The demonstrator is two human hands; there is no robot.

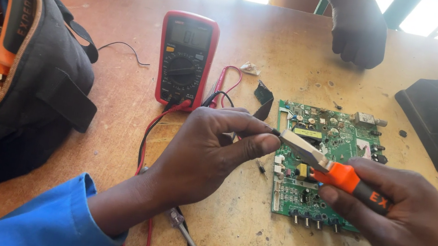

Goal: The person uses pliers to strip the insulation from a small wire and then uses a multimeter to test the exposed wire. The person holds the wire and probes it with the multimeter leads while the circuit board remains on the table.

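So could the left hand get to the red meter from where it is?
Probably yes. The left hand is pinching something small at the pliers' tip, just below the meter; only loose leads lie between, though its fingers are busy.

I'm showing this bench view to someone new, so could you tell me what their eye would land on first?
Probably the orange-handled pliers in the right hand, their tip meeting the left hand's pinched fingertips above the green circuit board at centre right. Next, the red multimeter at the table's centre, leads trailing, and the open black tool bag at left.
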